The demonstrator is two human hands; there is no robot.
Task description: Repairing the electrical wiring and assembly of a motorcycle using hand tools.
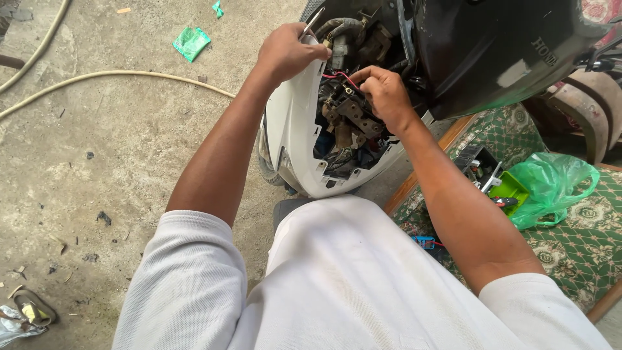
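A scooter's front end with its cover off stands before me, its white body panel [290, 123] framing dirty brackets and wiring [346, 120]. My left hand [285, 52] is closed on a thin metal tool [312, 23] at the top of the opening. My right hand [387, 94] reaches into the cavity, fingers pinching a red wire [337, 76] next to a rusty bracket. The black scooter body [499, 52] rises at the upper right.
A pale hose [116, 74] curves over the concrete floor at left, with green wrappers [191, 42] near it. At right lies a green patterned mat [570, 246] carrying a green plastic bag [551, 185], small tools and parts [492, 178]. A sandal [32, 310] lies at lower left.
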